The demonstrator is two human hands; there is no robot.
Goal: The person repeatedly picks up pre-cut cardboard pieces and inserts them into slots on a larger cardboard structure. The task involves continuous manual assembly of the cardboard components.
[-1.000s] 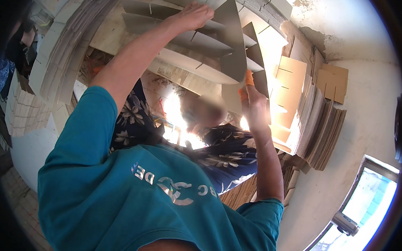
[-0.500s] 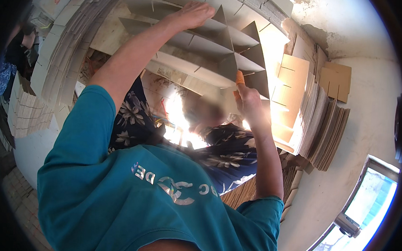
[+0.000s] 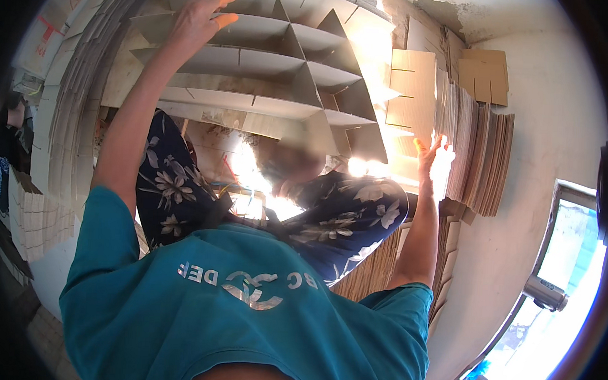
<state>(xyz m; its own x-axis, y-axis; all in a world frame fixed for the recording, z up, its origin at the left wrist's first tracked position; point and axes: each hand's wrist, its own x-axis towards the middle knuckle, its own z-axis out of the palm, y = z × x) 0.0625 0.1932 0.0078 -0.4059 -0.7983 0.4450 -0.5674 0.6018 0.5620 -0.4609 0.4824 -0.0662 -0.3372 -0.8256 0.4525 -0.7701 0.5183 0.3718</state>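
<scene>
In front of me a grey cardboard divider grid (image 3: pixel 270 33) stands on a board, its long strips crossed by shorter slotted strips towards the right. My left hand (image 3: pixel 196 22) hovers over the grid's left part, thumb and finger apart, with orange covers on the fingertips and nothing between them. Out to the right, my right hand (image 3: pixel 433 161) is at the near edge of a stack of slotted cardboard strips (image 3: pixel 461 138), its fingers spread. Strong sunlight washes out that hand, so whether it touches the stack I cannot tell.
More cardboard strips stand in a long row (image 3: pixel 69 108) at the left. A smaller brown slotted piece (image 3: pixel 483 76) leans by the right wall (image 3: pixel 540 124). My legs in flowered trousers (image 3: pixel 177 192) are folded below the grid. A window (image 3: pixel 548 292) lies at the lower right.
My right hand has let go of the grid's near right corner and moved right to the cardboard stack. My left hand has shifted left and its fingers have opened. The view has also shifted.
</scene>
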